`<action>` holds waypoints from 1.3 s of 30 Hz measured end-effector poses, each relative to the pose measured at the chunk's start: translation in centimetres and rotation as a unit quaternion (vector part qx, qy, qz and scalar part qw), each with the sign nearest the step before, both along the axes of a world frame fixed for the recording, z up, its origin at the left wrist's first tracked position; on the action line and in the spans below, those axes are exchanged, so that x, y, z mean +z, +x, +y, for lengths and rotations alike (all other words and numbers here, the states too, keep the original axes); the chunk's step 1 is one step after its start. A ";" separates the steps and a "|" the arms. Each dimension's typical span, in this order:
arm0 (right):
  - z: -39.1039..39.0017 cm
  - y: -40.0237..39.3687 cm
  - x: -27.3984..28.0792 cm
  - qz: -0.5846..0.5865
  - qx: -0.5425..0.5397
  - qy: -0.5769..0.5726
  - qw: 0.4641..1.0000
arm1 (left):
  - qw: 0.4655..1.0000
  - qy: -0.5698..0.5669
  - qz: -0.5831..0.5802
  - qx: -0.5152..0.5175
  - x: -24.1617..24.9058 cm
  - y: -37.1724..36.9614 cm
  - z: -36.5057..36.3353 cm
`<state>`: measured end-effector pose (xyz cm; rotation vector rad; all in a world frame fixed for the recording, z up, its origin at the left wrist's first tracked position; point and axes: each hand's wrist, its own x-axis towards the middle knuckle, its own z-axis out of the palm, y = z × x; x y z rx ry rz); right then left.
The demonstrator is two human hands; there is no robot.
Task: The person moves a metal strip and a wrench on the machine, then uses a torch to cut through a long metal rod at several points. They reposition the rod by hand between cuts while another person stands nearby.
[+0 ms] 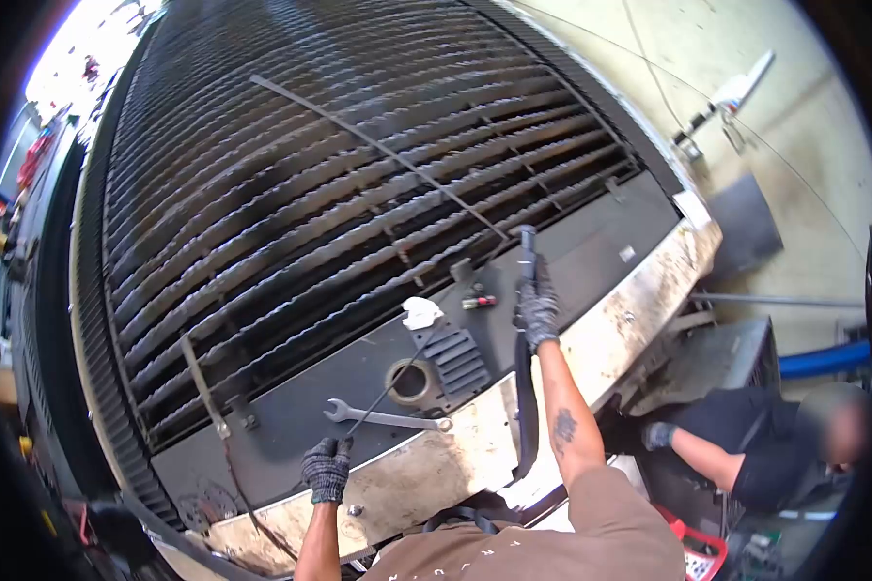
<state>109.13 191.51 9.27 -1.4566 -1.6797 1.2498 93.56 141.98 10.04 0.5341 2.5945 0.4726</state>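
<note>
My left hand (pixel 327 472), in a grey knit glove, is closed round the lower end of a thin dark rod (pixel 388 389). The rod slants up across a round opening (pixel 410 383) beside a ribbed black plate (pixel 458 362). Farther right my gloved right hand (pixel 539 308) is wrapped round a black tube-like tool (pixel 527 248), whose top end points toward the slats. A dark strap or hose hangs below that hand. An open-ended wrench (pixel 386 417) lies on the dark panel between my hands, and a crumpled white cloth (pixel 421 313) lies above the ribbed plate.
Dark slats (pixel 310 203) fill the large frame, with a long thin bar (pixel 378 145) lying across them. A small red and black item (pixel 479 302) rests on the panel. Another person (pixel 756 445) is low at the right, near a blue bar (pixel 824 360).
</note>
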 end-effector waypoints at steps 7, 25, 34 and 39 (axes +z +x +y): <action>0.9 -2.4 0.4 -0.143 0.007 -0.019 0.990 | 1.000 -0.005 0.003 0.017 1.2 1.9 0.9; 1.8 -1.8 -2.7 -0.208 0.012 0.062 0.976 | 1.000 -0.006 -0.006 0.017 0.0 1.7 0.6; 1.9 -1.8 -3.2 -0.241 0.036 0.136 0.960 | 0.999 0.036 -0.013 0.030 -0.2 1.9 0.5; 1.4 -1.9 -2.6 -0.261 0.030 0.138 0.955 | 0.999 -0.019 -0.018 0.022 -0.8 1.7 0.3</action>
